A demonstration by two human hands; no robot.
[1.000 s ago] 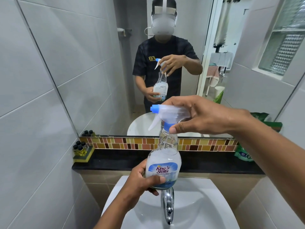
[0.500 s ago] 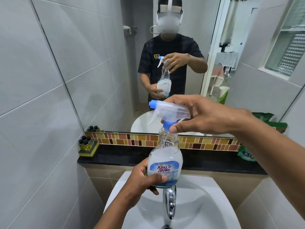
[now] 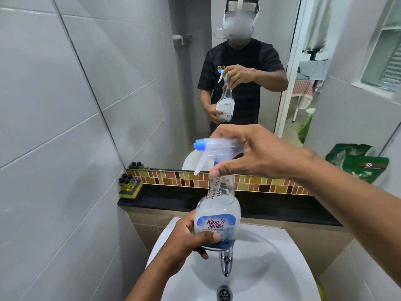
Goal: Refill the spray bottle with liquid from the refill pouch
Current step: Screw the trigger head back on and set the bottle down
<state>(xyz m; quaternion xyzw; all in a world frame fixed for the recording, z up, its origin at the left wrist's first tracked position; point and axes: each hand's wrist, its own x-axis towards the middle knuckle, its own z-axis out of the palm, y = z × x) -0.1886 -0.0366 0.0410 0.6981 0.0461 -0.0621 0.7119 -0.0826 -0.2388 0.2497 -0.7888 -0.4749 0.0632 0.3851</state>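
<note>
- Clear plastic spray bottle (image 3: pixel 217 216) with a blue-and-white label stands upright in the air over the white ceramic basin (image 3: pixel 271 263), just above the chrome tap (image 3: pixel 226 262).
- Left hand (image 3: pixel 188 237) wraps the bottle's lower body, its grip closed round the label.
- Right hand (image 3: pixel 258 153) covers the translucent trigger head with blue nozzle (image 3: pixel 211 148), thumb and fingers pinching at the collar.
- Green refill pouch (image 3: pixel 362 165) leans on the black worktop (image 3: pixel 173 199) at the right, well apart from the bottle.
</note>
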